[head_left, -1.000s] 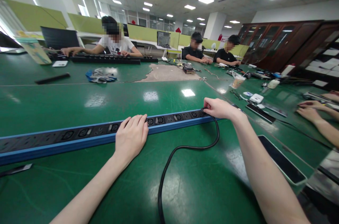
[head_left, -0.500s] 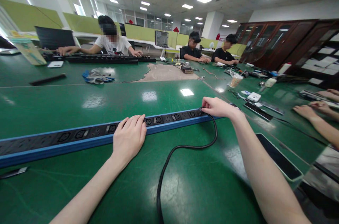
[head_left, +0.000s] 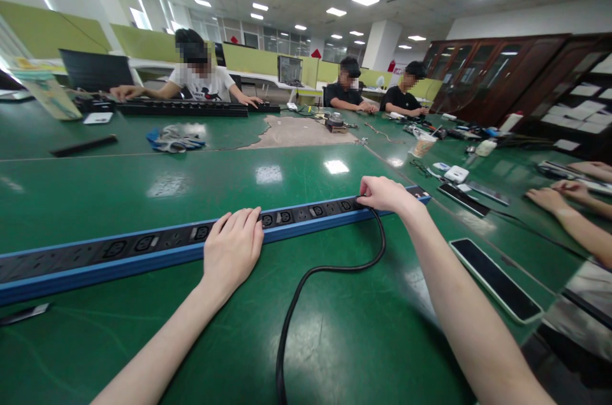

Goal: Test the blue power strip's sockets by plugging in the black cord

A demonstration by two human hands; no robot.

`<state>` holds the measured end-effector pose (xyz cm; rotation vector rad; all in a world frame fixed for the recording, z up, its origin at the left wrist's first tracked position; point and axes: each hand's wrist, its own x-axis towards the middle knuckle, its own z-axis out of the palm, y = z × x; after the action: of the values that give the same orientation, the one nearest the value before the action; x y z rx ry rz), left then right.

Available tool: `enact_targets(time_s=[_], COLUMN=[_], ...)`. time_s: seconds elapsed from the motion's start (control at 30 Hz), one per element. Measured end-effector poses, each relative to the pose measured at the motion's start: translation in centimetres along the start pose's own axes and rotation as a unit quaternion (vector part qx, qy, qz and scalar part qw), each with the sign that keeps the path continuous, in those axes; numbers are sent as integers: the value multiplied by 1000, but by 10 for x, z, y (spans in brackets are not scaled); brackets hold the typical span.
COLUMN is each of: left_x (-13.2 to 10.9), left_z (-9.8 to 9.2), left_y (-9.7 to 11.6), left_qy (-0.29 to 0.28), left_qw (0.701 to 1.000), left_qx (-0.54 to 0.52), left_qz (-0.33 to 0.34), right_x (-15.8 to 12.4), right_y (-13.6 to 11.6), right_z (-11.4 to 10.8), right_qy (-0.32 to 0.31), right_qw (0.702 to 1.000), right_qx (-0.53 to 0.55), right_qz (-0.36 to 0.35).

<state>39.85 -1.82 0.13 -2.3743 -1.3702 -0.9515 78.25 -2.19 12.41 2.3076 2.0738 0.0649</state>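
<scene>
A long blue power strip (head_left: 143,245) with black sockets lies across the green table (head_left: 306,182). My left hand (head_left: 233,250) rests flat on its middle, fingers stretched out over the sockets. My right hand (head_left: 384,193) is closed round a black plug at a socket near the strip's right end. The plug's black cable (head_left: 310,277) loops down over the table toward me and leaves the view at the bottom.
A dark flat device (head_left: 495,279) lies right of my forearm. Another person's hands (head_left: 549,198) rest at the right edge. Three people sit at the far side with another power strip (head_left: 182,109). Gloves (head_left: 174,138), a cup (head_left: 422,146) and small parts lie beyond.
My right hand with the plug has shifted slightly left along the strip's right end. The left hand has stayed flat on the strip.
</scene>
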Motion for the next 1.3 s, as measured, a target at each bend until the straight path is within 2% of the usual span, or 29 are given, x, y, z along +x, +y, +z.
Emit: enact_targets(time_s=[0.07, 0.17, 0.33, 0.5, 0.7, 0.9, 1.07, 1.3], left_x=[0, 1, 0, 0, 0, 0, 0, 0], left_z=[0, -1, -1, -1, -2, 0, 1, 1], left_y=[0, 0, 0, 0, 0, 0, 0, -1], left_qy=[0, -4, -7, -8, -2, 7, 7, 11], left_qw=[1000, 1000, 1000, 1000, 1000, 1000, 1000, 1000], left_qx=[1, 7, 14, 16, 15, 4, 10, 13], left_qz=[1, 6, 3, 3, 3, 4, 7, 16], right_x=[0, -2, 0, 7, -3, 1, -5, -3], right_y=[2, 1, -5, -2, -10, -5, -9, -4], right_z=[-4, -7, -8, -6, 0, -2, 1, 2], right_qy=[-31, -73, -69, -100, -45, -88, -44, -76], right_qw=[999, 997, 996, 995, 996, 996, 997, 997], right_qx=[-3, -21, -58, -24, -68, -25, -57, -18], right_qz=[23, 15, -2, 12, 20, 3, 12, 7])
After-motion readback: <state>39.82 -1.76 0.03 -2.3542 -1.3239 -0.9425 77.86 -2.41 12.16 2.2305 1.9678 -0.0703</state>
